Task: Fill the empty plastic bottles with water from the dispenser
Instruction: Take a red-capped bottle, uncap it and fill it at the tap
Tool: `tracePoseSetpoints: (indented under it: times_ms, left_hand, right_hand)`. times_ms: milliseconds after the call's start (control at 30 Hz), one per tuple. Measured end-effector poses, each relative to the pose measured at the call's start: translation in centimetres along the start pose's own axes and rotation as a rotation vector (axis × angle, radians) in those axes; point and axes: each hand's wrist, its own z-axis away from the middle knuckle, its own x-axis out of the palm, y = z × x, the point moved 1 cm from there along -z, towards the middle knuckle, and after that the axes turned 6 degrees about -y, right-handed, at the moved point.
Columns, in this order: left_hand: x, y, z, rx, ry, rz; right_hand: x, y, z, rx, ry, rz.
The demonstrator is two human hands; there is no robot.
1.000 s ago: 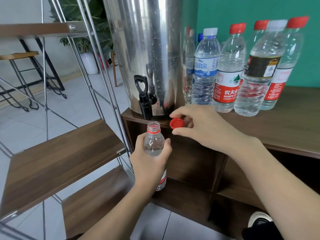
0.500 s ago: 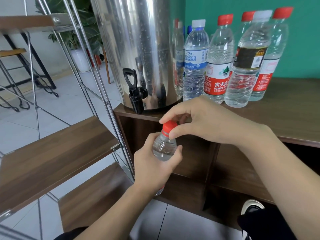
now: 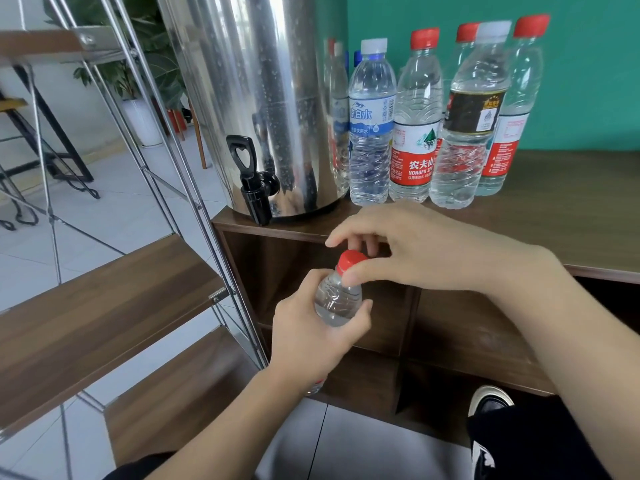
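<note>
My left hand (image 3: 311,337) grips a clear plastic bottle (image 3: 337,299) holding water, in front of the wooden cabinet (image 3: 588,237) and below its top edge. A red cap (image 3: 350,259) sits on the bottle's neck, and the thumb and fingers of my right hand (image 3: 408,251) pinch it. The steel water dispenser (image 3: 256,98) stands on the cabinet's left end, its black tap (image 3: 252,188) hanging over the edge, up and left of the bottle. Several capped bottles (image 3: 415,126) stand in a row right of the dispenser.
A metal-framed rack with wooden shelves (image 3: 104,306) stands close on the left. The cabinet has open cubbies (image 3: 450,327) behind the bottle. A shoe (image 3: 490,401) shows at the bottom right. Tiled floor, a potted plant (image 3: 138,84) and a stool lie beyond.
My right hand brought the red cap from beside the open neck down onto the bottle. The bottle moved right and away from under the tap.
</note>
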Motion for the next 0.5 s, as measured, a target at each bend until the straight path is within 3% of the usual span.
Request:
tracePoseSetpoints:
  times_ms: [167,500]
  left_hand:
    - [0.3,0.0,0.1,0.002,-0.043,0.04]
    - [1.9,1.6,0.8,0.018,-0.061,-0.005]
  right_hand:
    - [0.2,0.9,1.1,-0.067,0.004,0.016]
    - [0.5,0.3,2.8,0.072,0.039,0.23]
